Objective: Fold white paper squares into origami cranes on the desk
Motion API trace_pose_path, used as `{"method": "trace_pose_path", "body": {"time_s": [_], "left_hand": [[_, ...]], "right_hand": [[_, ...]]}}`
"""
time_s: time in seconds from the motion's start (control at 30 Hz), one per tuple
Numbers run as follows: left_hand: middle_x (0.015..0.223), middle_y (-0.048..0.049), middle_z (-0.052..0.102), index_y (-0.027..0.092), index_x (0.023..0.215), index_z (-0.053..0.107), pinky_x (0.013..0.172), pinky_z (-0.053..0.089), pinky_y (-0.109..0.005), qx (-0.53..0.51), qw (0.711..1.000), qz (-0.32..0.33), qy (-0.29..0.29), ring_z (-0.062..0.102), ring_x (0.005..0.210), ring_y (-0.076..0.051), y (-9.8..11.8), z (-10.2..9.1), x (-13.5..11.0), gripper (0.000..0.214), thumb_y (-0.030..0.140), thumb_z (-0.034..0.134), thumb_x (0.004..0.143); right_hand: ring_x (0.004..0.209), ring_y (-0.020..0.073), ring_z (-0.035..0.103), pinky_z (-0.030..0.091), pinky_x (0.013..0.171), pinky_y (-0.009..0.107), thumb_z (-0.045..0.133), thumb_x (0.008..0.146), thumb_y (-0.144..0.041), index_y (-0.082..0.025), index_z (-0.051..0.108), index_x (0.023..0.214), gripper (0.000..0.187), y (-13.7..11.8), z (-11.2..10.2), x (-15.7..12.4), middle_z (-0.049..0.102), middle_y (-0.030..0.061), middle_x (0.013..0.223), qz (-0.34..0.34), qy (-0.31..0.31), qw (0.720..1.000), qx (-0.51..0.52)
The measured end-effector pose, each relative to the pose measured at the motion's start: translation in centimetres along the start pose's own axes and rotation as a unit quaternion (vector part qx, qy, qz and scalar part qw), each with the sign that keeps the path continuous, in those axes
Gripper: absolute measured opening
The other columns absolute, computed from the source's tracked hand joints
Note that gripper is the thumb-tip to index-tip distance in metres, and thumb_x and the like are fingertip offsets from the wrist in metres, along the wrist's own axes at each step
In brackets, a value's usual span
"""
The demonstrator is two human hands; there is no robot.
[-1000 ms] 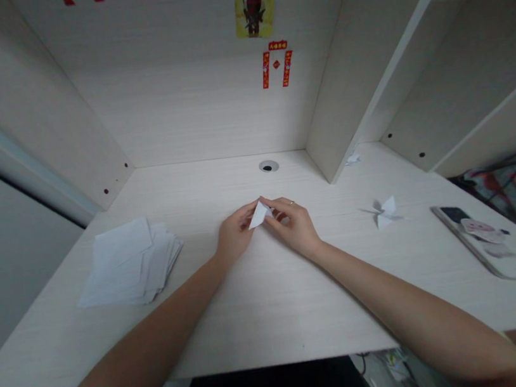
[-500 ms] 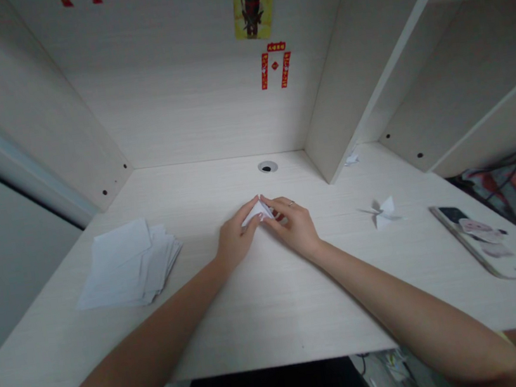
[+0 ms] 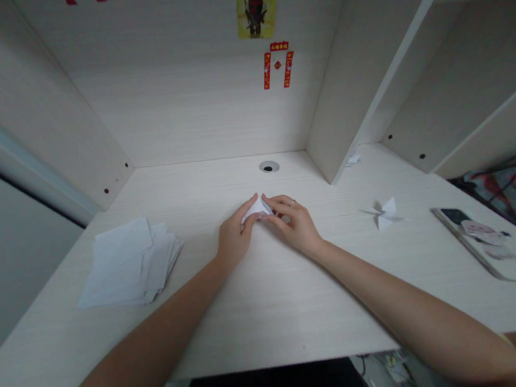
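A small folded piece of white paper (image 3: 255, 210) lies pressed on the pale wooden desk (image 3: 263, 295) near its middle. My left hand (image 3: 234, 238) pins it from the left, fingers closed over the fold. My right hand (image 3: 294, 225), with a ring on one finger, pinches the paper's right side with its fingertips. Most of the paper is hidden under the fingers.
A loose stack of white paper sheets (image 3: 128, 263) lies at the left. A finished white paper figure (image 3: 384, 213) stands at the right, a phone (image 3: 482, 237) beyond it. A cable hole (image 3: 268, 166) sits behind my hands. A shelf divider (image 3: 344, 91) rises at the back right.
The paper, held up and tilted a second ago, now lies lower and flatter under my fingers. Both hands stayed in the same spot.
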State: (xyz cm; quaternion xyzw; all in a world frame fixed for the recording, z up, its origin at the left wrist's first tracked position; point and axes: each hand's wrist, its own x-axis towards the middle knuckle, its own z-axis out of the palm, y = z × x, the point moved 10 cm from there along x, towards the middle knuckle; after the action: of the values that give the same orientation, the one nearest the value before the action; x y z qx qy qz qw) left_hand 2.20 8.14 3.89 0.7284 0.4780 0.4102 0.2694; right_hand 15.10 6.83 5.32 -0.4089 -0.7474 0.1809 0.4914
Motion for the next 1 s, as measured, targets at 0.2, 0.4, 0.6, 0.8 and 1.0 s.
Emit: {"method": "trace_pose_path", "body": {"time_s": [0.2,0.4,0.6,0.8,1.0], "left_hand": [[0.127,-0.0025,0.058,0.023,0.133,0.046,0.098,0.043,-0.029,0.008,1.000,0.000,-0.005,0.057,0.114,-0.018,0.0,0.1,0.0,0.044,0.031,0.045,0.090],[0.132,-0.0024,0.053,0.024,0.135,0.043,0.099,0.044,-0.029,0.025,1.000,0.009,-0.011,0.054,0.117,-0.018,0.3,0.3,-0.2,0.048,0.034,0.049,0.088],[0.135,-0.0033,0.051,0.024,0.136,0.042,0.103,0.040,-0.030,0.060,0.998,0.034,-0.007,0.052,0.120,-0.018,0.6,0.3,-0.3,0.052,0.036,0.052,0.086],[0.131,-0.0030,0.054,0.027,0.136,0.041,0.097,0.045,-0.030,0.110,0.993,0.032,-0.001,0.058,0.113,-0.019,0.7,0.3,-0.4,0.051,0.035,0.050,0.087],[0.120,-0.0043,0.064,0.026,0.135,0.043,0.090,0.047,-0.026,0.147,0.989,0.026,0.002,0.065,0.097,-0.017,1.0,0.2,-0.6,0.049,0.035,0.049,0.088]], "right_hand": [[0.088,0.0161,0.059,0.050,0.072,0.028,0.050,0.088,-0.026,-0.029,0.055,0.125,0.037,-0.3,-0.1,0.0,0.062,0.0058,0.102,-0.007,0.002,1.000,-0.005],[0.088,0.0167,0.060,0.050,0.071,0.029,0.050,0.088,-0.026,-0.028,0.058,0.123,0.035,-0.4,-0.3,0.0,0.063,0.0062,0.101,-0.007,0.015,1.000,-0.017],[0.086,0.0164,0.060,0.051,0.070,0.029,0.050,0.088,-0.026,-0.027,0.058,0.122,0.035,-0.5,-0.2,0.0,0.064,0.0067,0.101,-0.010,0.012,1.000,-0.026],[0.084,0.0157,0.060,0.052,0.068,0.028,0.048,0.089,-0.027,-0.027,0.057,0.123,0.036,-0.6,-0.1,-0.1,0.064,0.0066,0.102,-0.005,0.006,0.999,-0.039],[0.082,0.0153,0.062,0.051,0.071,0.028,0.049,0.088,-0.027,-0.026,0.059,0.121,0.035,-0.7,-0.2,-0.2,0.066,0.0056,0.103,-0.002,0.007,0.998,-0.056]]}}
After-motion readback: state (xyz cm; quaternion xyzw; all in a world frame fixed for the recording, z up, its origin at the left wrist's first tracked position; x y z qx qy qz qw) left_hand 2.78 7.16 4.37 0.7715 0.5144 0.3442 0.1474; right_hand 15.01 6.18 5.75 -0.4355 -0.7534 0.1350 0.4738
